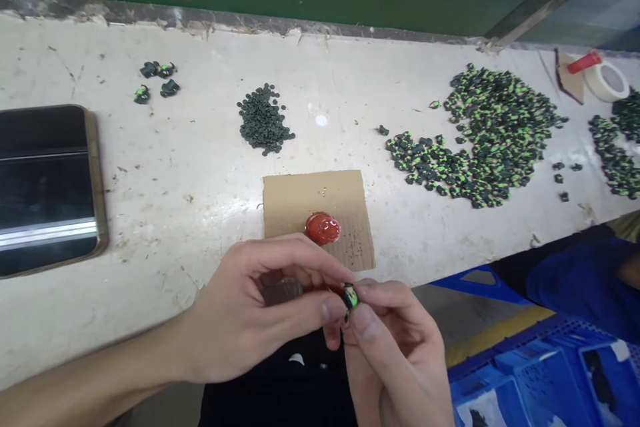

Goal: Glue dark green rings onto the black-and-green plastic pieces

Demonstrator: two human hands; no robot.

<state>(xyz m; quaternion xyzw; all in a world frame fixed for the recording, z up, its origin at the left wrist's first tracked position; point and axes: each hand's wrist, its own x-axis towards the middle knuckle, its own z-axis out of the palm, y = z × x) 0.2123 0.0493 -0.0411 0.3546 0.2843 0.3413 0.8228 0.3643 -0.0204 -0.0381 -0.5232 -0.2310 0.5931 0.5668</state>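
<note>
Between the fingertips of both hands is a small black-and-green figure piece [351,296]. My left hand [270,300] pinches it from the left with thumb and forefinger. From the right, my right hand [395,340] presses it with its thumb and fingers. Just beyond the hands lies a cardboard piece [315,193] on the bench, carrying a glossy red blob [323,228]. Small dark round pieces [264,120] form a pile farther back. To the right spreads a large heap of black-and-green pieces [500,133].
A phone [47,190] lies on the left of the white bench [200,147]. Tape [607,80] and a red cylinder [585,61] sit at the far right. Blue bins [543,373] stand below the bench edge, near a person's blue sleeve [585,280].
</note>
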